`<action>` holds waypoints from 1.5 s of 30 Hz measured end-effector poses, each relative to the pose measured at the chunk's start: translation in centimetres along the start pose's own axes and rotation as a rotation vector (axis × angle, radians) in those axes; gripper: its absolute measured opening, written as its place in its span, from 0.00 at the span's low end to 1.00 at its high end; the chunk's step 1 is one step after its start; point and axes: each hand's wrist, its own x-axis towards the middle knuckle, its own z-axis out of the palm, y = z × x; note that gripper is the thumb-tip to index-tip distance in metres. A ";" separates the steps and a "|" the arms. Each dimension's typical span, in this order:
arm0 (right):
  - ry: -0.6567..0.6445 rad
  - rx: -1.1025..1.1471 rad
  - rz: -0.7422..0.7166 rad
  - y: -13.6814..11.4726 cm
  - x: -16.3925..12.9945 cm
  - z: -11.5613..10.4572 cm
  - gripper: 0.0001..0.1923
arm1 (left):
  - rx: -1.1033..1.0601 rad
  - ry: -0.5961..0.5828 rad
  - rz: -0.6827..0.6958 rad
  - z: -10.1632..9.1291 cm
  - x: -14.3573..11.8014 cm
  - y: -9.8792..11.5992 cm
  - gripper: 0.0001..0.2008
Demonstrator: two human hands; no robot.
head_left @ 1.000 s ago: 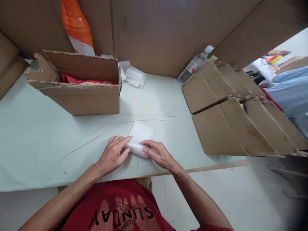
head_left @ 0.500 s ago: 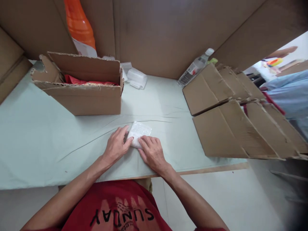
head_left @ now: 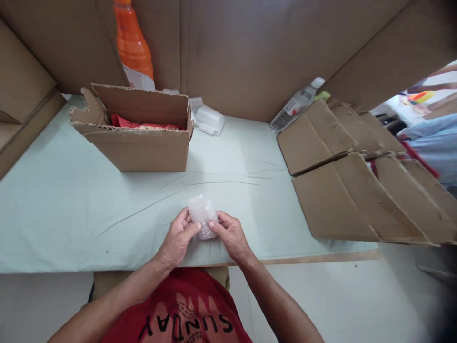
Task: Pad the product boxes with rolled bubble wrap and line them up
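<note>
A small, roughly rectangular bubble wrap packet (head_left: 202, 210) is held between both hands near the front edge of the table. My left hand (head_left: 178, 237) grips its left side, thumb on top and fingers curled behind. On the right side my right hand (head_left: 231, 233) pinches it the same way, its thumb pressed on the face. What lies inside the wrap, if anything, cannot be made out. Under the hands spreads the pale green tablecloth (head_left: 150, 224).
An open cardboard box (head_left: 153, 151) with red packets (head_left: 143, 125) stands back left, an orange bottle (head_left: 134, 45) behind it. More bubble wrap (head_left: 210, 120) lies beside it. A clear bottle (head_left: 296, 107) leans by cardboard boxes (head_left: 332, 205) at right. Another person's blue clothing (head_left: 435, 143) shows far right.
Both hands have lifted the packet from the cloth, drawn it slightly nearer and turned it. The right hand went from lying over it to pinching its side. The view shifted a little.
</note>
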 end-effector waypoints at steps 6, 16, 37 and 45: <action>-0.026 -0.487 -0.226 -1.7 0.2 -1.3 0.12 | 0.239 0.147 0.077 -1.0 -0.2 0.7 0.22; -0.076 -0.219 -0.121 -3.3 1.6 -2.4 0.21 | 0.476 0.131 0.174 -2.2 -0.3 2.9 0.23; 0.058 0.068 -0.026 -2.4 3.9 1.7 0.19 | 1.088 0.113 0.807 -4.6 0.5 2.5 0.22; -0.226 -0.060 -0.007 -4.1 4.8 1.6 0.24 | 0.790 -0.080 0.202 -6.6 0.7 6.2 0.12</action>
